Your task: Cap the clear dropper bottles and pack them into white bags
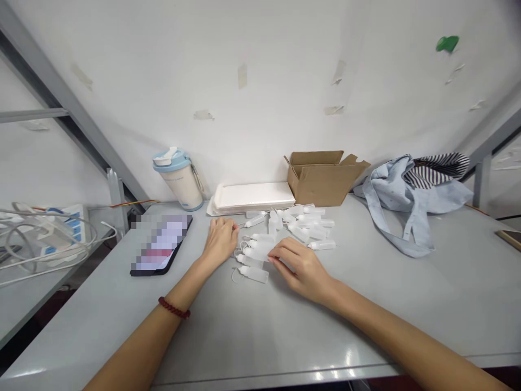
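Small translucent plastic squeeze bottles point(311, 221) with thin tips lie in a loose pile mid-table. Several others lie side by side in a rough column nearer me, among them the nearest bottle point(254, 273), with a thin loop at its neck end. My right hand point(303, 270) pinches the base end of one bottle point(257, 253) in that column between thumb and fingers. At the left of the pile, my left hand point(220, 239) is closed with its fingertips beside the thin tip of another bottle point(255, 220); what it grips is hidden.
Behind the bottles are a stack of white trays point(254, 195) and an open cardboard box point(325, 182). A phone point(163, 244) and a lidded cup point(179, 179) are on the left. To the right lies a blue cloth bag point(407, 206). Cables point(44, 233) tangle beyond the left edge.
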{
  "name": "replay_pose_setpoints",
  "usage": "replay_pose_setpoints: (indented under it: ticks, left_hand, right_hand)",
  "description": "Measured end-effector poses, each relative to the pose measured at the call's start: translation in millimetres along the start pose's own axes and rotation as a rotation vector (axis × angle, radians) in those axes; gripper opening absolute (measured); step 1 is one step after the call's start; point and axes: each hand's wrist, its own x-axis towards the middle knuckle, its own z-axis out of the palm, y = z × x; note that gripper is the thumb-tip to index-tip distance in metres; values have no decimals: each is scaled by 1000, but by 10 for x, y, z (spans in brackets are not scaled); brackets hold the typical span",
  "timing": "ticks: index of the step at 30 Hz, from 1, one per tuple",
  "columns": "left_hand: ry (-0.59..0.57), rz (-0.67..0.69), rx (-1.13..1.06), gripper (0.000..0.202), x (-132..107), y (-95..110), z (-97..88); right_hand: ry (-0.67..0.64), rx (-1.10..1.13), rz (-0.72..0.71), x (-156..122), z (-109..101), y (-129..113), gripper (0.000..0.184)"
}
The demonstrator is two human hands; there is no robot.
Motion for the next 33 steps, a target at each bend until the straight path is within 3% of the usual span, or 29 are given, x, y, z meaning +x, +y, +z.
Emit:
replay_pose_setpoints:
  ticks: [13,23,30,33]
  left_hand:
    - [48,-2,98,18,-19,-40,-57]
    - [361,137,59,13,-107,137,-540]
    - [537,377,-37,11,-229,407,-601]
    - [579,456,-98,10,-331,594,-594]
  right_hand:
    - [20,-44,-7,25,-48,43,15]
    - [90,-58,56,71,-139,42,16]
    - [68,-86,41,63,-116,-53,15]
    - [32,-84,46,72,-97,-179,29]
